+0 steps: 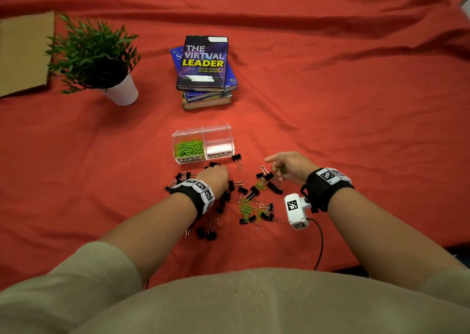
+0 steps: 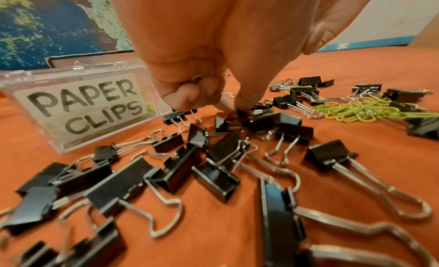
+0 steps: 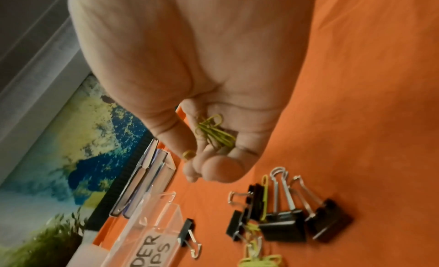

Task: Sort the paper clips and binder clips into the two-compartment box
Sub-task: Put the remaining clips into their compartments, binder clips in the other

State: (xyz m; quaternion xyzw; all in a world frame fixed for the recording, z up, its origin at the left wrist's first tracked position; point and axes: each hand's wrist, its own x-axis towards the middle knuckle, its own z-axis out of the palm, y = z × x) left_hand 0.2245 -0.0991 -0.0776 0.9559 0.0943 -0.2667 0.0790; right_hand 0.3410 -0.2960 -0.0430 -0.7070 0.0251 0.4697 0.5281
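A clear two-compartment box (image 1: 193,158) stands on the red cloth. Its "PAPER CLIPS" side (image 2: 83,105) holds green paper clips and its "BINDER CLIPS" side (image 3: 152,243) is bare. My left hand (image 1: 216,174) is down among black binder clips (image 2: 213,173) just in front of the box. Its thumb and fingertips (image 2: 244,102) pinch one small binder clip (image 2: 242,114) on the cloth. My right hand (image 1: 282,167) hovers right of the box, its fingers curled round a few green paper clips (image 3: 213,132). More green paper clips (image 1: 248,207) and binder clips lie mixed between my wrists.
A stack of books (image 1: 204,64) stands behind the box, and a potted plant (image 1: 94,51) in a white pot is at the far left beside a cardboard sheet (image 1: 23,51). One binder clip (image 1: 237,159) lies against the box's right front corner.
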